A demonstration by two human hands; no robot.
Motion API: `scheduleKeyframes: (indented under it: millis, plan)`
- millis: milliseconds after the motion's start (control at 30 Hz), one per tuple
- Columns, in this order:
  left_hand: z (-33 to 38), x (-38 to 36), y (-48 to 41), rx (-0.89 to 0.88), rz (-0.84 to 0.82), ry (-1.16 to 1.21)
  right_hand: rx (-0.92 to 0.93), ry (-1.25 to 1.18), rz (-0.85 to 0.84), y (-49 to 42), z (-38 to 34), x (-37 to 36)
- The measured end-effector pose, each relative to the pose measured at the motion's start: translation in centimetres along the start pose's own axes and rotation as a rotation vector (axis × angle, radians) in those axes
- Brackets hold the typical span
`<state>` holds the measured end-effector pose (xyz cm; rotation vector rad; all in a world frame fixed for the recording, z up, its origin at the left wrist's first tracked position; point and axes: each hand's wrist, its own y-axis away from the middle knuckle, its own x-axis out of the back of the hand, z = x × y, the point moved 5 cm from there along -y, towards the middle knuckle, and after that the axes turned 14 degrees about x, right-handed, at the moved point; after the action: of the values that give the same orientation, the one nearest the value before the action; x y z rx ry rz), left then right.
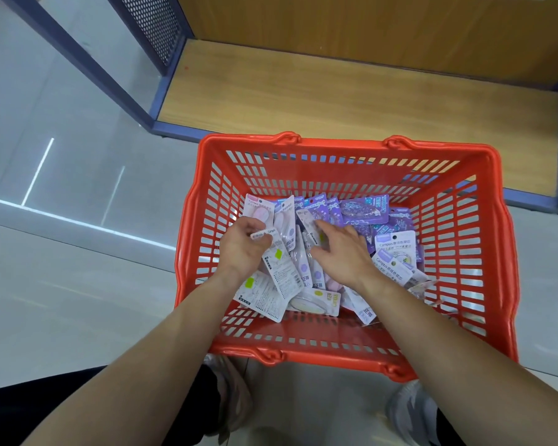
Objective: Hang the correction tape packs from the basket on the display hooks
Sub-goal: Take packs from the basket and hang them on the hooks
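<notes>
Correction tape packs sit in a loose overlapping pile on the bottom of the red basket, which is on the floor against the shelf base. No display hooks in view. There's only a perforated panel top left, so I can't tell where the packs will hang.

Left to right:
- Left hand: inside the basket at the left of the pile, fingers curled, thumb and fingers pinching the held pack by its card edge. More packs may be fanned behind it, count unclear.
- Mid pile: white and pink packs, some face down, some on edge.
- Right hand: fingers spread and relaxed over the middle of the pile, tips touching packs, thumb apart. Nothing gripped that I can see.
- Right of the pile: purple packs, mostly face up, near the far wall.

My read is that the step is gathering, with nothing hung yet.

To do it well:
- Sort by colour while picking.
- Stack with faces one way and hang holes lined up at one end, so a batch can slide on a hook in one go.
- Grip the card header, not the blister.
- Lift packs straight up. Overlapped corners can snag and drag neighbours.
- Don't overfill the left hand. Glossy cards look slippery and could fan out.
</notes>
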<state>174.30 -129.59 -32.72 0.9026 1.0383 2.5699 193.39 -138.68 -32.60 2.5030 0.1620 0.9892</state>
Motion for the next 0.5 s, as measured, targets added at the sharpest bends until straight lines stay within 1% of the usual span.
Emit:
scheduleKeyframes:
  millis: [100,200,267,333,400,467,500]
  plan:
    - [1.0,-1.3,-0.1,0.041,-0.058,0.093,0.014,-0.199,-0.037,1.0,-0.5,-0.3]
    - [2.4,-2.6,0.9,0.103,-0.224,0.303,-0.007,-0.305,-0.042,1.4,-0.7,-0.7]
    - [3.0,-3.2,1.7,0.121,-0.328,0.367,0.003,-0.336,-0.028,1.5,-1.0,-0.7]
    - [3.3,-3.6,2.4,0.125,-0.434,0.377,-0.004,-0.340,-0.005,1.5,-1.0,-0.6]
    - [3.7,-3.9,3.0,0.112,-0.515,0.361,-0.053,-0.326,0.040,1.2,-0.3,-0.6]
    - [3.7,-3.7,3.1,0.100,-0.513,0.311,-0.115,-0.349,0.099,1.0,0.5,-0.3]
    - [3.3,-3.3,2.8,0.092,-0.469,0.255,-0.148,-0.377,0.125,1.0,1.0,-0.1]
